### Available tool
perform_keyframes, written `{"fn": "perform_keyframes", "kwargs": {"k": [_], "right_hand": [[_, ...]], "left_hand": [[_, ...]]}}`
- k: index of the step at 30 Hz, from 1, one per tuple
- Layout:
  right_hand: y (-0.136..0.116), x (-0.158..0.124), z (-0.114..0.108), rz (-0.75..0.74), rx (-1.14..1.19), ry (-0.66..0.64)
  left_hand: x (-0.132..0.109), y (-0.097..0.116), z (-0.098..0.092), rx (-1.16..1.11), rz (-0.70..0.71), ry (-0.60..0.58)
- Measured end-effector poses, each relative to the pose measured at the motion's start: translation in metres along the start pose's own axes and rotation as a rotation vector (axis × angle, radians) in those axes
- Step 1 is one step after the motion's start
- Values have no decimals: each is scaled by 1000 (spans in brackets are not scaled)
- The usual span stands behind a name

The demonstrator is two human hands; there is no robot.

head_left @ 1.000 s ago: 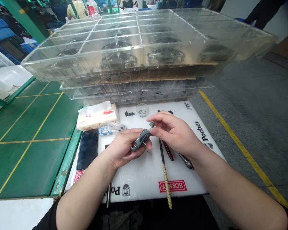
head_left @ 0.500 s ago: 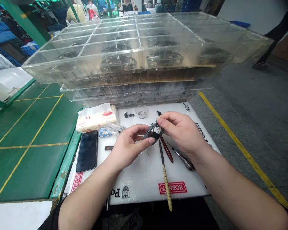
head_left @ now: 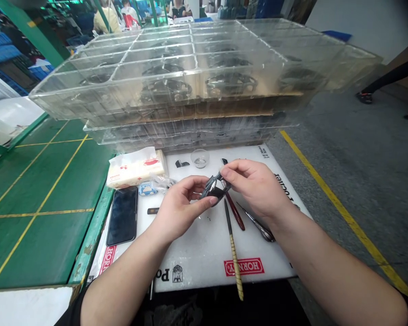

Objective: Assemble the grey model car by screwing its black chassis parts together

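Two hands work in the head view: my left hand (head_left: 180,210) and right hand (head_left: 255,188) pinch a small dark model part (head_left: 215,190) narrowly, above the white cutting board (head_left: 204,267). Fine fitting seems in hand; the next move calls for a steady pinch.

Assembly workshop, factory floor, green workbench (head_left: 44,203), stacked clear compartment trays (head_left: 177,59), white work mat (head_left: 204,267), grey floor with yellow line (head_left: 347,222), people (head_left: 105,20) at far benches.
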State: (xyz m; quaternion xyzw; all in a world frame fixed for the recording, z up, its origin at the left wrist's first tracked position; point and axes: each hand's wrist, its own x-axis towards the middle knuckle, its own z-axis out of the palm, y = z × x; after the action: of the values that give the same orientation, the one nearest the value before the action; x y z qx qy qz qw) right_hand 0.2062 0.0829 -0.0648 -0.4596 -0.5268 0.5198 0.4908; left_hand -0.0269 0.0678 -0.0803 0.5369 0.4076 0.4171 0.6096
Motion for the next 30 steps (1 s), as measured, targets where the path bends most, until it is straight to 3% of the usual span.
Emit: {"fn": "perform_keyframes", "kwargs": {"k": [14, 20, 30], "right_hand": [[-8, 0, 3, -28, -37, 36], [-8, -2, 4, -42, -26, -28], [-7, -1, 3, -36, 38, -24]], "left_hand": [[-2, 5, 3, -293, -43, 38], [1, 6, 1, -310, -209, 75], [1, 8, 2, -349, -172, 54]]}}
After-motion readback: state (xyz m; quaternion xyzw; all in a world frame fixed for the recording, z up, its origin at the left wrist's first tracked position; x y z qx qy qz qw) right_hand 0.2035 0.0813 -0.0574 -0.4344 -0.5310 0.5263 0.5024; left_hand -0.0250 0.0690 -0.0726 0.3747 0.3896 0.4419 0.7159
